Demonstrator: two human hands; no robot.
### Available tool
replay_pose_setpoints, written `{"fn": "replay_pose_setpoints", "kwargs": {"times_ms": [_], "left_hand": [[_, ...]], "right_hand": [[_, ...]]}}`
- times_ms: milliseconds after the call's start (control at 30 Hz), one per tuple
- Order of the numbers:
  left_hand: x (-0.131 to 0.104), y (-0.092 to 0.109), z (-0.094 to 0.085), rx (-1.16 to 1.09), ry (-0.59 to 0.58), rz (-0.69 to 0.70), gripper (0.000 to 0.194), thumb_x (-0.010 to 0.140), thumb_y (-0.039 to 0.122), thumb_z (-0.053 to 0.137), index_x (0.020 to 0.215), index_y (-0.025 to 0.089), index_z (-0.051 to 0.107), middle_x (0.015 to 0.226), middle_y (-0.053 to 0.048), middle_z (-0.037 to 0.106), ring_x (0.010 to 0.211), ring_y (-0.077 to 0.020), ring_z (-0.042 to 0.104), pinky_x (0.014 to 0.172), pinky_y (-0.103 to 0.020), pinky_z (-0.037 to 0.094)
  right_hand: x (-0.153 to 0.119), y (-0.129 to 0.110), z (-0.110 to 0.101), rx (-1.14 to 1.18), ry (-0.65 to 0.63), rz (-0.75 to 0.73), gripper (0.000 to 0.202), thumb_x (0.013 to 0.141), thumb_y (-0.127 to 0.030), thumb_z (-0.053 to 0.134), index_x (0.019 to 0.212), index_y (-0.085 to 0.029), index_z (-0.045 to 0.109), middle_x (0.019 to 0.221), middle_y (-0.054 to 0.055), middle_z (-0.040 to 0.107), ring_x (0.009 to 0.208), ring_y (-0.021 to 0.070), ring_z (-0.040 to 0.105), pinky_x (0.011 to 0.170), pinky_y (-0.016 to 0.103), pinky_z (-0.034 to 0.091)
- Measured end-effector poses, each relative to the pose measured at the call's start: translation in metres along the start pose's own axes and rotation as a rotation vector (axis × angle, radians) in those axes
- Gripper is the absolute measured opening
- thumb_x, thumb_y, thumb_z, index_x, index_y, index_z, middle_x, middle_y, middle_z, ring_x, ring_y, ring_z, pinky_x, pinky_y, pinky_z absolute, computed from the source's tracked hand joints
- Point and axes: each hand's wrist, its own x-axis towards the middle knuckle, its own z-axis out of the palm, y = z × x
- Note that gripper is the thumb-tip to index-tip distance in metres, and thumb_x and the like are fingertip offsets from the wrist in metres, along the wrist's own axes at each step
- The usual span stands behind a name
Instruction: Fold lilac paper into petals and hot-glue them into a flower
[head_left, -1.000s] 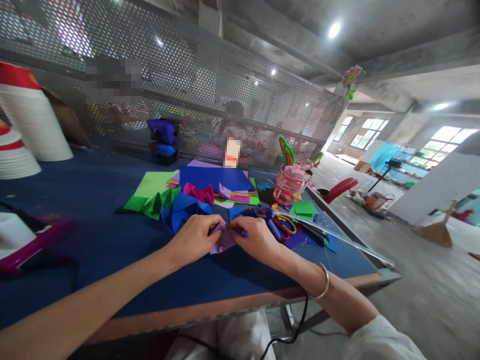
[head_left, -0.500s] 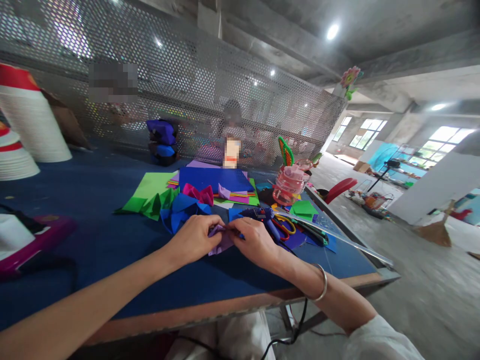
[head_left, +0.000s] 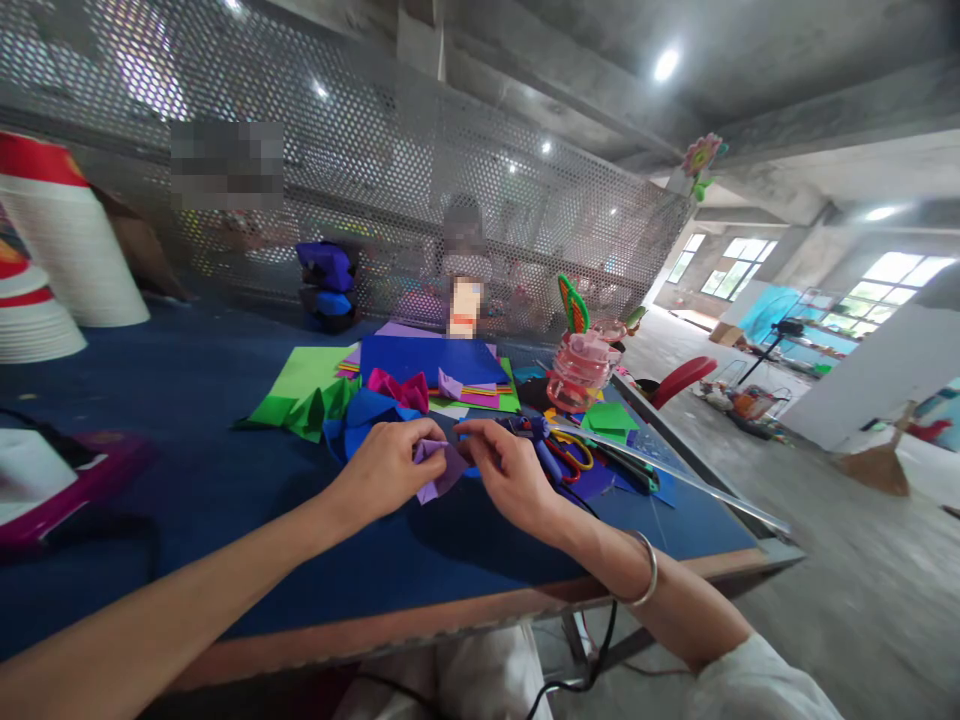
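Observation:
A small piece of folded light purple paper (head_left: 442,478) is pinched between the thumb and fingers of my left hand (head_left: 386,462), held just above the table. Close by on its right is my right hand (head_left: 517,475), its thumb and fingers apart and curved toward the paper, with nothing visible in them. Beyond my left hand lie folded paper pieces in blue (head_left: 346,425), green (head_left: 319,412) and magenta (head_left: 401,388). A blue glue gun (head_left: 546,450) rests behind my right hand, beside scissors with red and yellow handles (head_left: 583,458).
A stack of coloured paper (head_left: 427,358) lies at the middle back, near a pink transparent jar (head_left: 579,370). A clear ruler-like strip (head_left: 690,472) crosses the right side. Paper cups (head_left: 94,260) stand at left, by a magenta device (head_left: 97,485). Perforated metal panel (head_left: 375,150) behind.
My right hand has moved off the purple paper and its fingers have spread. The paper stays in my left hand, turned a little so more of it shows.

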Motion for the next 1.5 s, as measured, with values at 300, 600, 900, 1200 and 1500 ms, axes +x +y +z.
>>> {"fn": "replay_pose_setpoints", "kwargs": {"times_ms": [300,600,900,1200,1500], "left_hand": [[0.004,-0.003,-0.004,-0.033,0.155,-0.066,0.02,0.076,0.031,0.049,0.083,0.019,0.062,0.067,0.002,0.064,0.056,-0.0137,0.055,0.056,-0.023,0.041],[0.003,-0.007,0.005,-0.061,0.178,-0.009,0.015,0.08,0.029,0.045,0.083,0.02,0.056,0.077,0.001,0.066,0.069,-0.0162,0.061,0.067,-0.026,0.047],[-0.006,0.002,0.004,-0.051,0.1,0.091,0.014,0.083,0.026,0.047,0.092,0.021,0.056,0.077,0.002,0.067,0.062,-0.0139,0.062,0.061,-0.024,0.046],[-0.009,0.0,0.007,-0.023,-0.007,0.317,0.039,0.079,0.018,0.051,0.118,0.019,0.055,0.114,-0.008,0.067,0.103,-0.0213,0.065,0.091,-0.03,0.05],[-0.003,-0.003,0.004,-0.111,-0.012,0.151,0.032,0.091,0.033,0.046,0.116,0.02,0.062,0.115,-0.008,0.07,0.087,-0.02,0.069,0.074,-0.027,0.055]], "right_hand": [[-0.001,0.004,0.003,0.095,-0.095,0.099,0.029,0.098,-0.039,0.043,0.115,-0.021,0.059,0.084,0.002,0.069,0.074,0.0142,0.064,0.066,0.024,0.047],[-0.001,0.009,0.007,0.101,-0.246,0.136,0.034,0.097,-0.037,0.044,0.075,-0.018,0.062,0.072,0.001,0.068,0.064,0.0117,0.061,0.058,0.021,0.044],[0.002,0.007,0.002,0.065,-0.157,0.174,0.021,0.084,-0.024,0.052,0.065,-0.017,0.057,0.058,-0.003,0.057,0.052,0.0082,0.048,0.051,0.019,0.034],[0.004,0.004,-0.002,-0.028,-0.033,0.147,0.027,0.072,-0.023,0.057,0.052,-0.018,0.039,0.049,-0.008,0.03,0.05,0.0067,0.028,0.047,0.022,0.017],[0.003,0.005,0.0,0.022,-0.082,0.122,0.024,0.084,-0.024,0.049,0.06,-0.018,0.049,0.055,-0.005,0.049,0.052,0.0077,0.041,0.05,0.02,0.029]]}}
